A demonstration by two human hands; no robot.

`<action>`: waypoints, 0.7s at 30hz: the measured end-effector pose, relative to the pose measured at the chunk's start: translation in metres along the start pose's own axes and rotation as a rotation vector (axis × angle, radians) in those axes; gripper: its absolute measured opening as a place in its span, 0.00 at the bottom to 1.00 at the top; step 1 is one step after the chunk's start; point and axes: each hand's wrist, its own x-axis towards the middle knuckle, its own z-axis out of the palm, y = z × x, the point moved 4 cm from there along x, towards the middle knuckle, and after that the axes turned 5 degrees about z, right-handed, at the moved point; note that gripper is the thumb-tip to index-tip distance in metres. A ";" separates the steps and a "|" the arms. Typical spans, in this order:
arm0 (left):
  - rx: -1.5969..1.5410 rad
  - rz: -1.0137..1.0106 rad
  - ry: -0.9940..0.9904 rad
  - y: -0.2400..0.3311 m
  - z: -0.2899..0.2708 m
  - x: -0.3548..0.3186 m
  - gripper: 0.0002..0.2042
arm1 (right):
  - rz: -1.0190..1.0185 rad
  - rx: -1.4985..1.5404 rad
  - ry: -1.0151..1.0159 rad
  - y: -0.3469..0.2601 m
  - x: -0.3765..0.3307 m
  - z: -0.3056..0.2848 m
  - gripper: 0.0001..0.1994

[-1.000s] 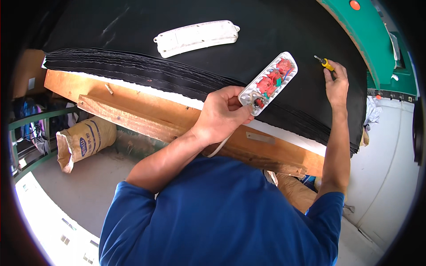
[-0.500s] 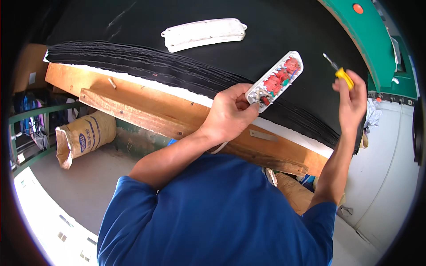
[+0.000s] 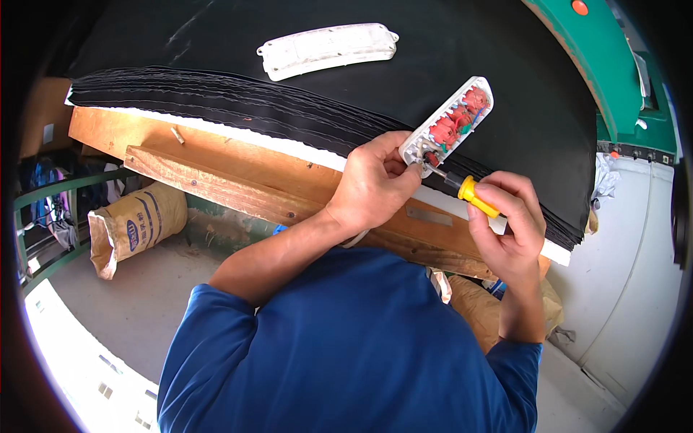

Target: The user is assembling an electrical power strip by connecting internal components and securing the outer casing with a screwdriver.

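A black-covered work surface (image 3: pixel 216 43) on wooden planks carries the job. The left hand (image 3: pixel 372 184) grips the opened white power strip base with red inner parts (image 3: pixel 451 123) at the surface's near edge; the right hand (image 3: pixel 509 224), fingers wrapped round a yellow-handled screwdriver (image 3: pixel 469 193), works its tip into the strip's near end. The step looks like screw work, calling next for a steady turn.

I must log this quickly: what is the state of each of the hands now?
Left hand: closed on the opened power strip.
Right hand: closed on the yellow-handled screwdriver.

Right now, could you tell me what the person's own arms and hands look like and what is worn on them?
Both arms are bare from above the elbow down, below the short sleeves of a blue shirt. The left hand and the right hand are bare: no gloves, and no watch, ring or bracelet shows.
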 end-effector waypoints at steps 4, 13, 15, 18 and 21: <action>0.059 -0.067 -0.051 0.000 -0.001 0.000 0.17 | 0.012 -0.006 -0.030 0.002 0.003 0.004 0.17; -0.003 0.020 0.000 -0.001 0.000 0.000 0.13 | 0.008 -0.068 -0.011 0.001 0.005 0.005 0.17; -0.006 0.013 0.001 0.000 -0.001 0.000 0.13 | 0.013 -0.056 -0.030 0.001 0.005 0.004 0.17; 0.033 -0.057 -0.060 0.000 -0.002 0.000 0.17 | 0.012 -0.031 -0.036 -0.001 0.006 0.005 0.17; 0.046 -0.051 -0.059 0.000 -0.002 0.000 0.17 | 0.011 -0.030 -0.040 -0.001 0.006 0.006 0.17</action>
